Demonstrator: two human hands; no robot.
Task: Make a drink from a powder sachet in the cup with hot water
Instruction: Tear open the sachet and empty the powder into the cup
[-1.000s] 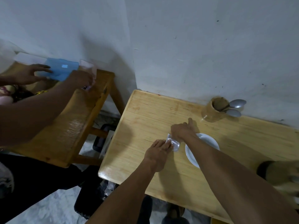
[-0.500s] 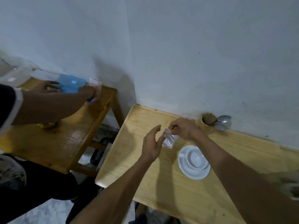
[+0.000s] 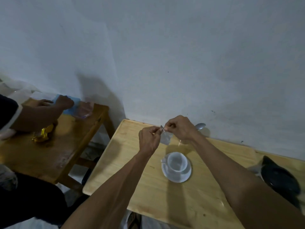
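Pinching the top edge of a small silvery sachet [image 3: 165, 138] between thumb and fingertips, the left hand [image 3: 148, 140] and the right hand [image 3: 179, 128] meet in the air over the far part of a light wooden table [image 3: 115, 162], both closed on the packet, which hangs down between them. Whether its top is torn yet cannot be made out. Nearer than the hands and a little to the right, a white cup [image 3: 177, 162] stands upright on a white saucer [image 3: 177, 176], its handle turned to the left and its inside looking bare. Behind the right hand, close to the pale wall [image 3: 181, 55], the bowl of a metal spoon [image 3: 200, 126] shows; what holds it is hidden by the hand. At the right edge of the table lies a dark, blurred object [image 3: 279, 176] that cannot be identified. To the left, well apart, a second wooden table [image 3: 54, 154] carries a blue box [image 3: 72, 107], and another person's hand [image 3: 64, 101] rests on it, with something gold and shiny [image 3: 43, 135] below that arm.
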